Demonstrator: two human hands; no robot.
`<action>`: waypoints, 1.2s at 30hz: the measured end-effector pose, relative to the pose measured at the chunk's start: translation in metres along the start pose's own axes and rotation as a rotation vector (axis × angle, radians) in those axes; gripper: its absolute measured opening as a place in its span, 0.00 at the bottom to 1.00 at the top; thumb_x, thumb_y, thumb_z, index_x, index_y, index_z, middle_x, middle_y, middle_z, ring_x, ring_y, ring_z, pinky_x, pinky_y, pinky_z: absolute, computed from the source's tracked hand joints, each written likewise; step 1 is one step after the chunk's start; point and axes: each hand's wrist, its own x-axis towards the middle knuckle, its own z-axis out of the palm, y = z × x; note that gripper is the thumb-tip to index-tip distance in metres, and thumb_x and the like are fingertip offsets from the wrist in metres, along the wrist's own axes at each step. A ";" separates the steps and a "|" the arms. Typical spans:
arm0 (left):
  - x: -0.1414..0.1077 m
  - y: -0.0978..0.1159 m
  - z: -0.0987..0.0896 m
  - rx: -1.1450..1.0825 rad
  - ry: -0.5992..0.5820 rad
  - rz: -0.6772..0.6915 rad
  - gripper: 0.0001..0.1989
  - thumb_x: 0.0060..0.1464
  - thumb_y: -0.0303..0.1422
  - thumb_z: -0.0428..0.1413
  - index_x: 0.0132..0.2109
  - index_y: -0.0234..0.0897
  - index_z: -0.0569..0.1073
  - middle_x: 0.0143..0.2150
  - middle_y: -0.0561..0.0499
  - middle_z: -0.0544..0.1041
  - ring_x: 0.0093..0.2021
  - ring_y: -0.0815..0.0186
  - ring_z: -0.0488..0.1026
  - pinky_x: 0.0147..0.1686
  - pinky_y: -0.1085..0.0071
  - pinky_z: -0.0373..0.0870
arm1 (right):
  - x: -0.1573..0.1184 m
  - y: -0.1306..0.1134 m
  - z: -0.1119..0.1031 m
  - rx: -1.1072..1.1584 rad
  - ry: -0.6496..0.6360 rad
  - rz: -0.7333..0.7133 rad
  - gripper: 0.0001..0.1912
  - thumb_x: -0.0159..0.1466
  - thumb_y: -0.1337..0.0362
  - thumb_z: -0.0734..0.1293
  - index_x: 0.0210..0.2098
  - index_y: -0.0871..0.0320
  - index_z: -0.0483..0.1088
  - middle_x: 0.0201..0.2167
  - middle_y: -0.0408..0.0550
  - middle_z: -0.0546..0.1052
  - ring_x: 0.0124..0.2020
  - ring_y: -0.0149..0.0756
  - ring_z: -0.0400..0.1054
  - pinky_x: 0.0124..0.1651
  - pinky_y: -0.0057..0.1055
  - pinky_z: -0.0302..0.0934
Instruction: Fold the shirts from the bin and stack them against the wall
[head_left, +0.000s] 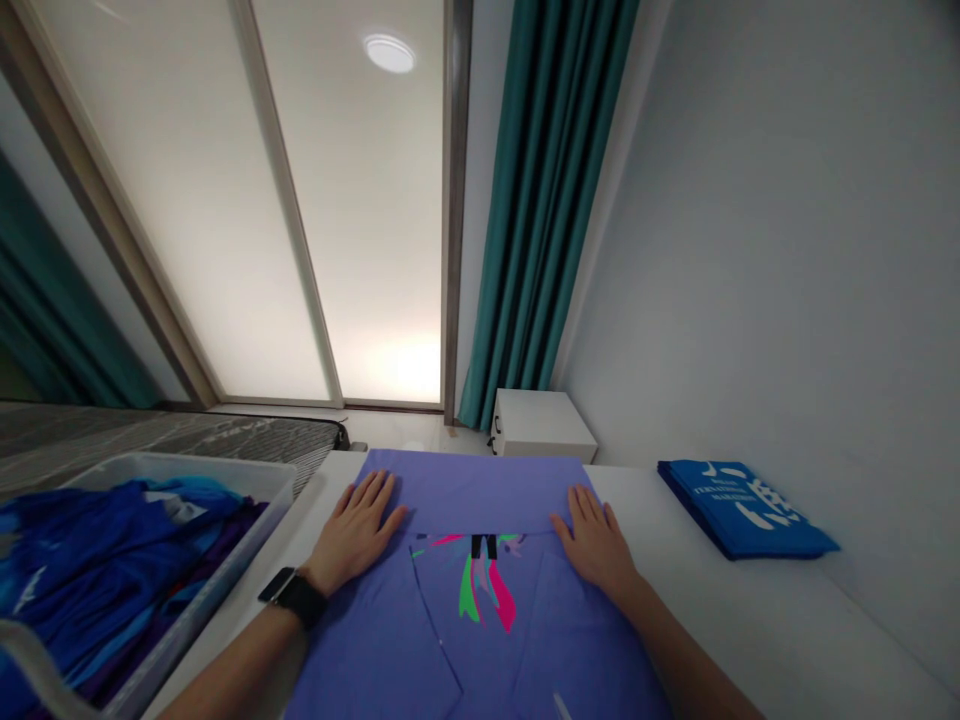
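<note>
While both hands lie palm down, the purple shirt point(540, 600) is spread on the white bench point(637, 500), right in front of the person. Left hand point(357, 532): flat on shirt's far left edge area, thumb apart from fingers, dark watch point(294, 596) on wrist. Right hand point(598, 542): flat near far right edge, thumb and fingers also apart. Shirt's far strip looks folded over; colorful print point(486, 582) (green, pink, black) shows just below its straight edge, between the hands. Left of bench: pale bin point(279, 488) heaped with blue and purple clothes point(112, 550). Right: folded blue garment point(750, 510) with white lettering, on bench near wall point(787, 250). Beyond bench: white cabinet point(546, 422), teal curtain point(544, 200), frosted door point(360, 230).
</note>
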 end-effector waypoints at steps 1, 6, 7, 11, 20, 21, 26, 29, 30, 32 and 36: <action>-0.004 -0.001 0.000 -0.005 -0.003 -0.001 0.32 0.64 0.49 0.40 0.68 0.35 0.58 0.70 0.44 0.56 0.70 0.56 0.49 0.67 0.52 0.44 | -0.001 0.002 0.003 -0.001 0.005 0.002 0.36 0.69 0.48 0.48 0.67 0.67 0.52 0.68 0.59 0.53 0.69 0.45 0.44 0.68 0.49 0.35; -0.018 -0.001 0.002 -0.022 -0.024 0.006 0.33 0.64 0.50 0.39 0.68 0.34 0.57 0.70 0.43 0.56 0.70 0.56 0.50 0.67 0.53 0.46 | -0.006 0.005 0.005 0.000 -0.004 -0.004 0.37 0.69 0.48 0.48 0.67 0.68 0.51 0.69 0.59 0.51 0.69 0.45 0.43 0.69 0.49 0.35; -0.020 -0.001 0.003 -0.022 -0.024 0.007 0.33 0.64 0.51 0.39 0.68 0.34 0.58 0.70 0.43 0.56 0.70 0.55 0.50 0.67 0.53 0.46 | -0.007 0.005 0.004 0.001 -0.007 -0.004 0.37 0.69 0.48 0.48 0.67 0.68 0.51 0.69 0.59 0.51 0.69 0.45 0.43 0.69 0.49 0.35; -0.029 -0.001 0.007 -0.013 0.009 0.019 0.33 0.64 0.50 0.40 0.68 0.36 0.58 0.69 0.43 0.56 0.70 0.55 0.50 0.66 0.52 0.46 | -0.014 0.005 0.004 0.004 0.008 -0.008 0.36 0.69 0.49 0.48 0.67 0.68 0.51 0.69 0.60 0.51 0.70 0.46 0.43 0.69 0.49 0.34; -0.006 0.008 -0.002 -0.020 0.067 0.085 0.31 0.65 0.47 0.40 0.68 0.34 0.57 0.70 0.42 0.55 0.70 0.57 0.50 0.67 0.54 0.45 | 0.007 0.000 -0.010 -0.001 0.034 -0.073 0.34 0.69 0.51 0.48 0.67 0.66 0.51 0.69 0.57 0.52 0.70 0.44 0.42 0.69 0.48 0.30; 0.004 0.012 -0.004 -0.027 0.078 0.110 0.31 0.65 0.46 0.40 0.68 0.35 0.56 0.70 0.43 0.55 0.70 0.57 0.50 0.67 0.55 0.45 | 0.016 -0.004 -0.012 0.006 0.031 -0.085 0.34 0.69 0.52 0.48 0.68 0.66 0.50 0.69 0.56 0.51 0.70 0.43 0.42 0.69 0.47 0.31; 0.051 0.019 -0.005 -0.029 0.000 0.116 0.29 0.65 0.44 0.41 0.67 0.37 0.58 0.70 0.43 0.55 0.70 0.58 0.49 0.67 0.55 0.44 | 0.058 -0.015 -0.011 0.030 -0.018 -0.080 0.33 0.70 0.53 0.47 0.69 0.65 0.47 0.70 0.56 0.50 0.70 0.42 0.39 0.69 0.48 0.32; 0.065 0.004 0.003 -0.020 -0.075 0.029 0.29 0.65 0.44 0.39 0.67 0.37 0.58 0.70 0.42 0.55 0.70 0.56 0.49 0.66 0.50 0.41 | 0.070 -0.005 -0.001 0.032 -0.079 0.018 0.33 0.70 0.52 0.46 0.69 0.62 0.46 0.70 0.54 0.49 0.70 0.42 0.39 0.68 0.50 0.34; 0.067 -0.004 0.006 -0.021 -0.090 -0.010 0.29 0.65 0.45 0.39 0.67 0.37 0.57 0.70 0.41 0.55 0.70 0.55 0.49 0.66 0.48 0.40 | 0.072 0.001 0.003 0.034 -0.096 0.049 0.33 0.70 0.52 0.45 0.69 0.61 0.46 0.70 0.54 0.49 0.70 0.42 0.40 0.68 0.51 0.34; 0.069 -0.022 0.011 -0.041 -0.092 -0.076 0.28 0.65 0.44 0.38 0.67 0.37 0.58 0.70 0.41 0.56 0.70 0.55 0.50 0.65 0.46 0.41 | 0.074 0.013 0.010 0.040 -0.106 0.093 0.33 0.70 0.52 0.45 0.69 0.60 0.46 0.70 0.54 0.49 0.70 0.43 0.40 0.67 0.52 0.36; 0.075 -0.055 0.013 -0.095 -0.019 -0.105 0.25 0.65 0.38 0.38 0.62 0.34 0.64 0.66 0.39 0.64 0.66 0.56 0.58 0.64 0.50 0.49 | 0.083 0.036 0.015 0.093 -0.072 0.119 0.31 0.70 0.55 0.47 0.68 0.63 0.50 0.68 0.58 0.55 0.69 0.46 0.45 0.66 0.53 0.39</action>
